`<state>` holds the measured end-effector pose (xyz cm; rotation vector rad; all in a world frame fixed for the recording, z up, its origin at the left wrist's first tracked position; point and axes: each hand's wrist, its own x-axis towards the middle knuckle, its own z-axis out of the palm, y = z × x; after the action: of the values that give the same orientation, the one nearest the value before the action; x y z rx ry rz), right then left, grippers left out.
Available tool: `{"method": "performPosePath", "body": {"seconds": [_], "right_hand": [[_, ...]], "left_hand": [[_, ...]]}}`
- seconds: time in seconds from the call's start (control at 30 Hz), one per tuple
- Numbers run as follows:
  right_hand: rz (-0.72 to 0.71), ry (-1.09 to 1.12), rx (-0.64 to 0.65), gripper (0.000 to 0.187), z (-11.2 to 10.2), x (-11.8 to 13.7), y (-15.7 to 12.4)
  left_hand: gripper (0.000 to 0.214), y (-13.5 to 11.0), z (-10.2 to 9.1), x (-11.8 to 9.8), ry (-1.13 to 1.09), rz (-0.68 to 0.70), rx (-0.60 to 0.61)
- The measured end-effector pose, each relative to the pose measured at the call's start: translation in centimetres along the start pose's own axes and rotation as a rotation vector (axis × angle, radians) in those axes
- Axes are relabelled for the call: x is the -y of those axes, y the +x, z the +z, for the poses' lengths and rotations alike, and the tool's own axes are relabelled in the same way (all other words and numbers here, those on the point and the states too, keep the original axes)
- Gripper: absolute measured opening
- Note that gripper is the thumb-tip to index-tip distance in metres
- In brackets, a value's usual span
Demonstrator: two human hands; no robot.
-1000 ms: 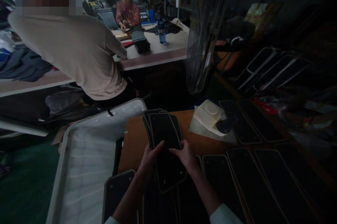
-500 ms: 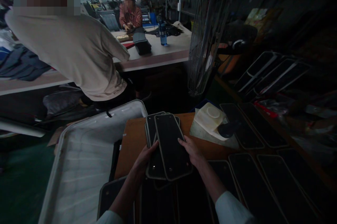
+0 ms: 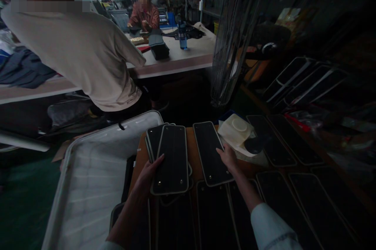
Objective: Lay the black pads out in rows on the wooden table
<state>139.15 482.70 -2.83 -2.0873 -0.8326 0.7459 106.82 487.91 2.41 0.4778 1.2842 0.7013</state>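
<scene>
My left hand [image 3: 147,175] grips a small stack of flat black panels [image 3: 171,159] with pale rims, held over a brown table [image 3: 196,153]. My right hand [image 3: 227,158] holds a single black panel [image 3: 212,152] by its right edge, to the right of the stack and over the table. More black panels [image 3: 279,199] lie in rows on the table in front of me and to the right.
An open white suitcase shell [image 3: 96,179] stands left of the table. A white plastic container [image 3: 236,128] on grey cloth sits at the table's far edge. A person in a beige shirt [image 3: 79,54] stands at a long workbench [image 3: 176,60]; a wire fan guard [image 3: 232,35] rises behind.
My right hand has drawn the top panel off the stack and moved it to the right. My left hand stays on the remaining stack, shifted slightly left.
</scene>
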Motion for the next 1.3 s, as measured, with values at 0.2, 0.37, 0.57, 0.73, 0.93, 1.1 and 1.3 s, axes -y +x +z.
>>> {"method": "performPosePath", "body": {"seconds": [0.2,0.37,0.57,0.73,0.93,1.1,1.3], "right_hand": [[-0.011,-0.127,-0.063,0.012,1.6,0.1,0.5],[-0.033,-0.187,-0.055,0.019,2.7,0.9,0.4],[-0.045,-0.376,-0.116,0.024,3.2,2.5,-0.4],[-0.052,-0.496,-0.102,0.026,3.2,3.2,-1.6],[-0.311,-0.759,-0.217,0.024,2.9,5.2,-4.1],[-0.307,-0.243,0.220,0.028,6.6,7.8,-7.9],[-0.316,-0.264,0.083,0.021,10.0,8.8,-10.6]], "left_hand": [[0.041,0.0,0.1,0.5,-0.002,0.004,-0.010],[0.043,-0.6,0.0,-0.2,-0.006,0.013,-0.023],[0.046,-0.7,-0.6,-0.7,0.014,0.041,-0.025],[0.048,-0.9,-0.8,-0.5,-0.001,0.053,-0.024],[0.052,0.1,-1.3,0.5,-0.057,0.038,0.056],[0.052,0.1,-1.1,1.0,-0.053,0.087,0.082],[0.051,-0.9,0.0,0.3,-0.030,0.092,0.104]]}}
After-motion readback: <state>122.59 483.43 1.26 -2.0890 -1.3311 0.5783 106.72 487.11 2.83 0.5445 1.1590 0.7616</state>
